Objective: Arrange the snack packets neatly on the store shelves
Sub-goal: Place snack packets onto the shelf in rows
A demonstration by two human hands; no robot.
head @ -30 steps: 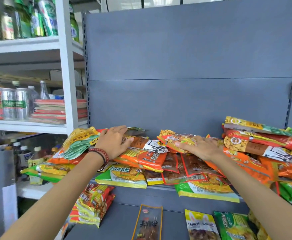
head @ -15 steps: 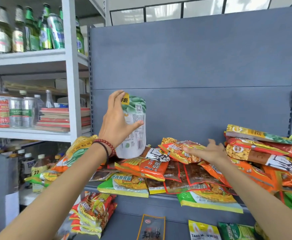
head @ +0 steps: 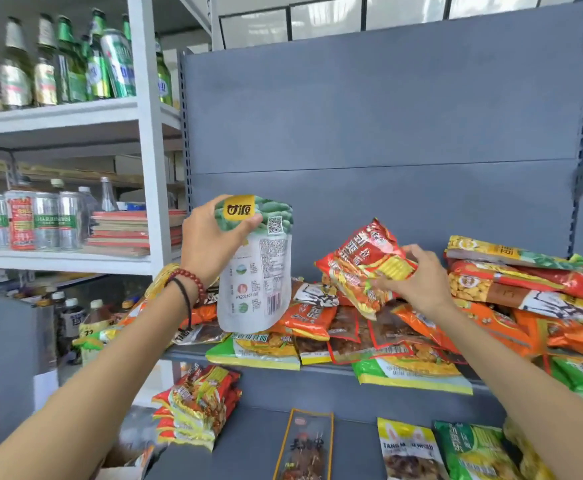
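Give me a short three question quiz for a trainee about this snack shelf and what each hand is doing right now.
1. True or false: the left hand holds a white and green pouch upright above the pile.
2. What does the right hand grip? A) a bottle B) a red and yellow packet C) nothing
3. Fill in: the cans stand on the white rack to the ____ of the grey shelf.

Key: 1 true; 2 B; 3 left.
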